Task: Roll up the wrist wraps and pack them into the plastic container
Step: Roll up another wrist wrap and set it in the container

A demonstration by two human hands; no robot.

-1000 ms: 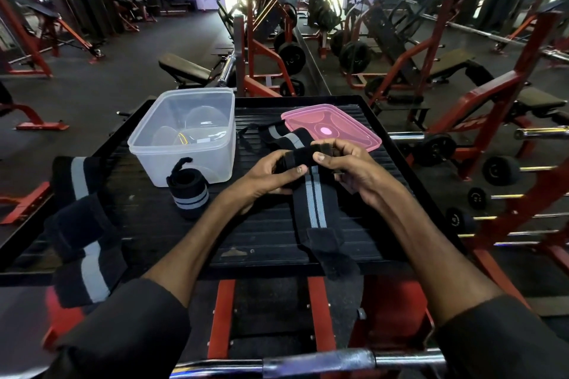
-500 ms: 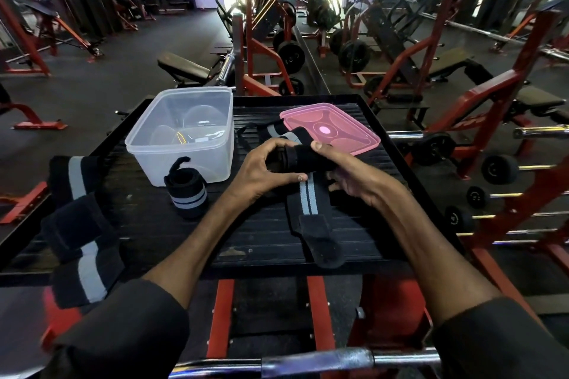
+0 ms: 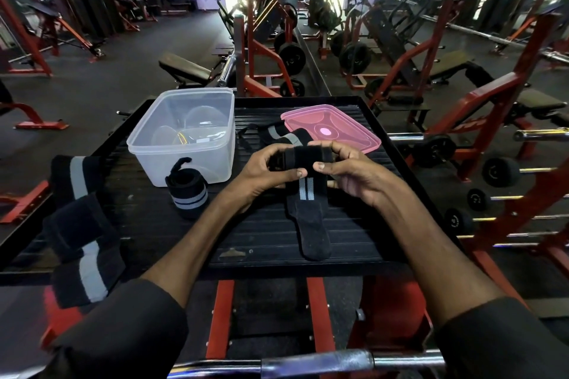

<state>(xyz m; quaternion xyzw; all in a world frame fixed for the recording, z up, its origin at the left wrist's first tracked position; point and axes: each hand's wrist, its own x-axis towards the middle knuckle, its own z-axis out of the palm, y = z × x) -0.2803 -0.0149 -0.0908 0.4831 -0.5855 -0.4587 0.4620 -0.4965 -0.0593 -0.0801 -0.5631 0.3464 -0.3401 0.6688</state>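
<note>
My left hand and my right hand both grip a black wrist wrap with grey stripes, partly rolled; its loose tail lies toward me on the black ribbed platform. A finished roll stands upright just in front of the clear plastic container. The pink lid lies at the back right. Another unrolled wrap lies between container and lid, behind my hands. More unrolled wraps hang over the platform's left edge.
The platform has a raised rim, with red frame bars below and a chrome bar nearest me. Benches, weight plates and red racks surround it. Dumbbell handles stick out at the right.
The roll in my hands has grown thicker and the loose tail on the platform has become shorter, pulled away from the near edge.
</note>
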